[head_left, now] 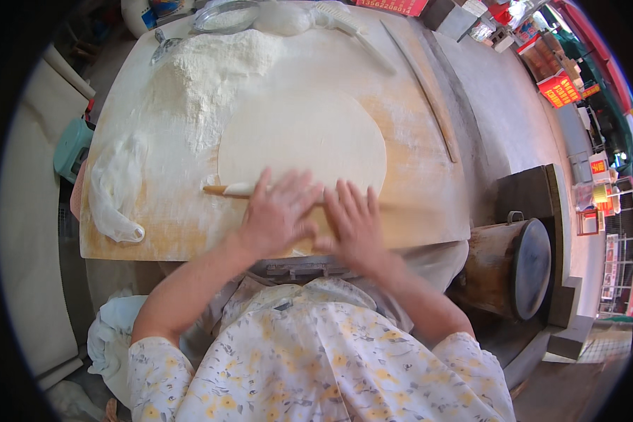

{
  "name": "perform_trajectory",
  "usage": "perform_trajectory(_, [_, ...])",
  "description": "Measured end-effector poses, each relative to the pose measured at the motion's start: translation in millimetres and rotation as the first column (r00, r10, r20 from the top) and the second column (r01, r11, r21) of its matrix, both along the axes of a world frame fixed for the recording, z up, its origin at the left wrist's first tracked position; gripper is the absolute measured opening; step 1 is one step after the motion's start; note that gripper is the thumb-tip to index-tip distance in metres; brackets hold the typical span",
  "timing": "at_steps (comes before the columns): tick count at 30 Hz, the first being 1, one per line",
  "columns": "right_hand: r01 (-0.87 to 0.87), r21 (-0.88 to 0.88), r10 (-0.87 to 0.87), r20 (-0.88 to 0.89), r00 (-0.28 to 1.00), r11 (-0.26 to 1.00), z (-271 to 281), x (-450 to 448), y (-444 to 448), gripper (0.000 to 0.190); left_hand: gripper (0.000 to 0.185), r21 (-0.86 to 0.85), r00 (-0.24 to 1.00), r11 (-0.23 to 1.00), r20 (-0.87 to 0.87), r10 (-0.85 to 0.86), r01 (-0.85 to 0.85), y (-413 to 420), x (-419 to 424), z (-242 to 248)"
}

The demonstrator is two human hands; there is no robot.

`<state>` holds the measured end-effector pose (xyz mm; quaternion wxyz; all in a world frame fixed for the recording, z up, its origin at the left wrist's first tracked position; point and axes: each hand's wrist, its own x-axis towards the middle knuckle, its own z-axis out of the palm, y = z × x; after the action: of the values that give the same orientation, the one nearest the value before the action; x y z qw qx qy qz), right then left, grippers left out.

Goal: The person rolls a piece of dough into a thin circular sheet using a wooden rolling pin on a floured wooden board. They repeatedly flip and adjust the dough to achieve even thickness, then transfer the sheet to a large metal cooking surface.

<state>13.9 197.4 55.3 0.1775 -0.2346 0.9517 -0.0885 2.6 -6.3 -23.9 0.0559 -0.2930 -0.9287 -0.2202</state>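
Observation:
A large round sheet of rolled dough (306, 132) lies on a floured wooden board (190, 248). Its near edge is wrapped around a wooden rolling pin (214, 189), whose bare left end sticks out. My left hand (282, 211) rests over the wrapped pin with fingers spread, slightly blurred. Beside it my right hand (353, 219) lies with its fingertips over the pin's right part, also spread. Neither hand is closed round the pin. A heap of white flour (211, 68) sits behind and left of the dough.
A long wooden rod (424, 89) lies at the board's right, near a white brush (345, 21). A sieve (227, 18) and a scoop (163, 47) are by the flour. A plastic bag (116, 190) lies at left. Off the board's right edge stands a lidded metal drum (490, 264).

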Motion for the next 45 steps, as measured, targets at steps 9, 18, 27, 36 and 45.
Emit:
perform_trajectory(9, [-0.013,-0.320,-0.116,-0.381,0.917,0.947,-69.6,-49.4,-8.4,0.066,0.068,-0.087,0.975,0.976,-0.113,0.189,-0.199,4.0,-32.6,8.2])
perform_trajectory(18, [0.173,-0.229,-0.228,-0.239,0.944,0.958,-67.7,-88.5,47.6,0.066,0.068,-0.247,0.901,0.870,-0.202,0.385,-0.427,-79.2,-67.1,-17.0])
perform_trajectory(27, [0.154,0.114,-0.080,-0.487,0.870,0.981,-57.0,-66.0,54.3,0.077,0.063,-0.154,0.878,0.888,-0.293,0.378,-0.433,-93.7,-41.2,-0.1])
perform_trajectory(36, [-0.028,-0.331,-0.136,-0.460,0.878,0.943,-86.9,-149.0,-41.6,0.070,0.071,-0.045,0.851,0.911,-0.377,0.365,-0.410,-90.0,-56.3,-5.3])
perform_trajectory(45, [0.211,0.031,-0.160,-0.547,0.821,0.977,-50.5,-275.0,-57.5,0.077,0.072,0.040,0.847,0.917,-0.367,0.384,-0.398,-90.7,-55.8,-4.3])
